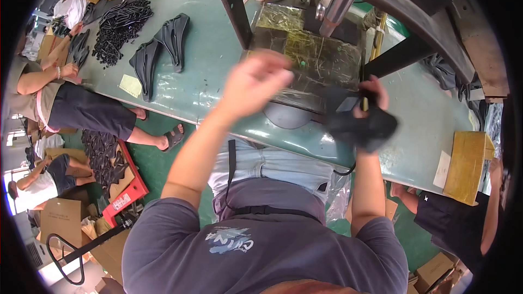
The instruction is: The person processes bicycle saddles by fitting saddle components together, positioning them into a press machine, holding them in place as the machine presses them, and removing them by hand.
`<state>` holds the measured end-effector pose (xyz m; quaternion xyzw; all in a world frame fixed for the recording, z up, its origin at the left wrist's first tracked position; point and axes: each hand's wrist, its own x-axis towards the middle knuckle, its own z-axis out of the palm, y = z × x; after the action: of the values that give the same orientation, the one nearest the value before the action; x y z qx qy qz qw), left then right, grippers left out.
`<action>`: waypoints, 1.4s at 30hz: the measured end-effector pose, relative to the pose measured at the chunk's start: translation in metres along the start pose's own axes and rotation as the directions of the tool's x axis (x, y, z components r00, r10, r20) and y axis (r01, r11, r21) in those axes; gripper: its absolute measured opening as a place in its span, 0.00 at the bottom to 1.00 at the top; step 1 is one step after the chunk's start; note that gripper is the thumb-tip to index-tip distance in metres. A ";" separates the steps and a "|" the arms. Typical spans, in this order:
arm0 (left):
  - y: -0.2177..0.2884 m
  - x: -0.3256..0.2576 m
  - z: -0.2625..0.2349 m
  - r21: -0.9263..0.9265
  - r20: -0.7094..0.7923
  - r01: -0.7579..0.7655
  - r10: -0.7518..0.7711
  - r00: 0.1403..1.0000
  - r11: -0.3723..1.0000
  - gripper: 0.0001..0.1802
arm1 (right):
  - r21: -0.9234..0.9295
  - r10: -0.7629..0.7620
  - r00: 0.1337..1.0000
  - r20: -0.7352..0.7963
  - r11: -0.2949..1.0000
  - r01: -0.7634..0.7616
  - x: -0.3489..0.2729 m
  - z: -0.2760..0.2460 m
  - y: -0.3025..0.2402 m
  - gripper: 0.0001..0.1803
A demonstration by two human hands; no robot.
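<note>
My right hand (375, 95) is wrapped round a black moulded part (362, 126), smeared by motion, held over the table's front edge. The fingers curl over its upper side; its exact kind does not show. My left hand (259, 83) is raised in front of a press bed (321, 62) covered with clear and yellowish tape. Motion blurs its partly bent fingers, and I see nothing certain in them. Above the bed a metal press rod (334, 13) points down. Two black ribbed, wedge-shaped plastic parts (145, 68) lie end to end on the table to the left.
A pile of small black pieces (121, 30) sits on the green table (212, 84). Dark steel press legs (231, 8) flank the bed. A yellow-brown box (466, 163) is at the right edge. Co-workers are at left and right; a red crate (131, 193) of black parts stands on the floor.
</note>
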<state>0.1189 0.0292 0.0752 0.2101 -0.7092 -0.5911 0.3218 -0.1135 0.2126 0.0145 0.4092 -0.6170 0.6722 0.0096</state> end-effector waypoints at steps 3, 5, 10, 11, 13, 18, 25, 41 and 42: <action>-0.024 -0.014 -0.119 0.455 -0.530 0.220 0.064 0.846 0.863 0.13 | 0.170 0.318 0.939 -0.133 0.940 -0.295 0.014 -0.057 -0.005 0.20; -0.056 -0.049 -0.222 0.660 -0.607 0.298 0.256 0.752 0.690 0.18 | 0.199 0.434 0.865 -0.253 0.898 -0.393 0.030 -0.073 -0.008 0.16; -0.092 -0.089 -0.331 0.628 -0.775 0.776 -0.135 0.617 -0.064 0.61 | -0.125 0.599 0.798 -0.067 0.788 -0.602 0.123 -0.119 0.043 0.15; -0.096 -0.074 -0.317 0.670 -0.737 0.742 -0.156 0.658 -0.035 0.59 | -0.061 0.492 0.869 -0.043 0.867 -0.494 0.149 -0.127 0.064 0.15; -0.100 -0.071 -0.339 0.661 -0.732 0.750 -0.206 0.649 0.014 0.55 | -0.011 0.324 0.911 -0.256 0.941 -0.338 0.194 -0.112 0.090 0.21; -0.085 -0.100 -0.307 0.305 -0.746 0.744 -0.336 0.575 0.595 0.38 | -0.288 0.132 0.918 -0.375 0.924 -0.250 0.163 -0.079 0.089 0.29; -0.036 -0.133 -0.173 -0.133 -0.477 0.348 -0.368 0.798 0.928 0.12 | -0.164 -0.174 0.969 -0.176 0.976 0.145 0.043 -0.047 -0.006 0.13; 0.004 0.069 0.028 0.745 0.391 -0.567 0.458 0.798 0.352 0.27 | -0.373 -0.112 0.892 0.438 0.880 0.294 0.005 0.012 -0.055 0.24; -0.004 0.066 0.033 0.743 0.222 -0.420 0.400 0.889 0.521 0.23 | -0.444 -0.060 0.928 0.367 0.865 0.232 0.008 0.015 -0.054 0.22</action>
<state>0.0483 0.0067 0.0816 0.1478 -0.9253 -0.1377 0.3211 -0.0829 0.2089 0.0615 0.5501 -0.7231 0.4141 0.0553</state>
